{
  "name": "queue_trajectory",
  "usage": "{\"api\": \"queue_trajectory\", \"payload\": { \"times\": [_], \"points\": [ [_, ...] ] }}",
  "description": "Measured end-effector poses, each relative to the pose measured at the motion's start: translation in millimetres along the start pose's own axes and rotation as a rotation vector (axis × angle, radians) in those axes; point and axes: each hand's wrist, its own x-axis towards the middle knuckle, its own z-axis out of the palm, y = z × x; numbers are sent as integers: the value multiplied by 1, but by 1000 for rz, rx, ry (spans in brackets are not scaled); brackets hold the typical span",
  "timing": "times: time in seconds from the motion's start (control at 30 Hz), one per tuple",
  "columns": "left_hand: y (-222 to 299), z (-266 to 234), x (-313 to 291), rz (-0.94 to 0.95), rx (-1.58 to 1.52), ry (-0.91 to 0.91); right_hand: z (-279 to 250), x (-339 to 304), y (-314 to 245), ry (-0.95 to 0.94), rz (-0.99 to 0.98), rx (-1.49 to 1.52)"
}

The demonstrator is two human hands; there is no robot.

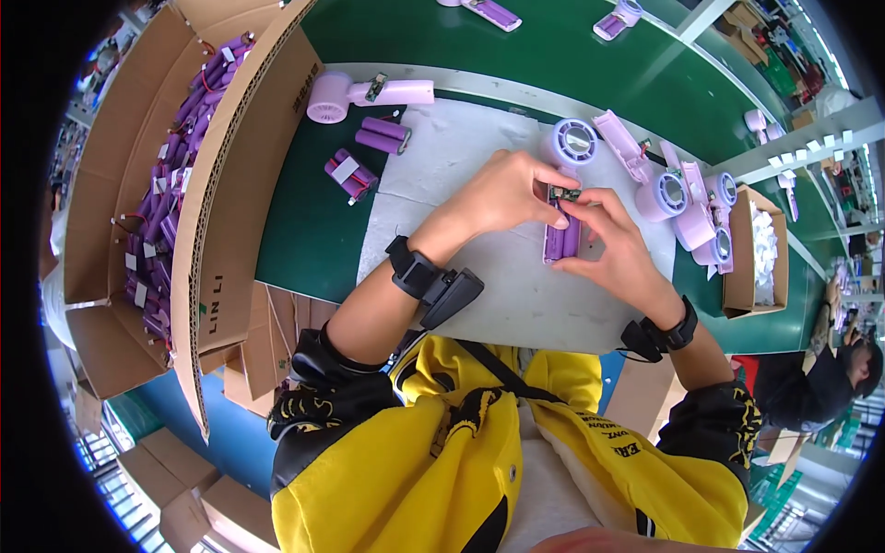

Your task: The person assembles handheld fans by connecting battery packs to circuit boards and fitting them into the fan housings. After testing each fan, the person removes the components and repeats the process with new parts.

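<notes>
A lilac handheld fan [570, 143] lies on the white sheet before me, its handle open and facing up. Two purple battery cells [560, 243] sit side by side in the handle. My left hand [507, 195] closes around the small green circuit board [564, 194] just below the fan head, its thumb against the handle. Gripping the handle from the other side is my right hand [622, 247], with a fingertip by the board and the thumb at the handle's lower end. My fingers hide part of the board and any wires.
A large cardboard box [241, 184] full of purple battery packs [184, 157] stands at left. Two packs [383, 135] and another fan [329, 98] lie nearby. More fans [662, 196] and handle shells [619, 146] are at right, beside a small box [742, 295] of white pieces.
</notes>
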Motion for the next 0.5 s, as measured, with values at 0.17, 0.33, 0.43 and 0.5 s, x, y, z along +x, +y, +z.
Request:
{"api": "queue_trajectory", "payload": {
  "times": [0.17, 0.33, 0.43, 0.5],
  "points": [
    [-3, 1, 2, 86, 25, 22, -1, 3, -3, -29, 9, 11],
    [-7, 0, 5, 177, 143, 346, -2, 50, 15, 11, -46, -83],
    [-12, 0, 8, 207, 225, 542, 5, 95, 41, 160, 57, -203],
    [-11, -4, 13, 198, 287, 667, 3, 123, 46, 297, 50, -471]
  ]
}}
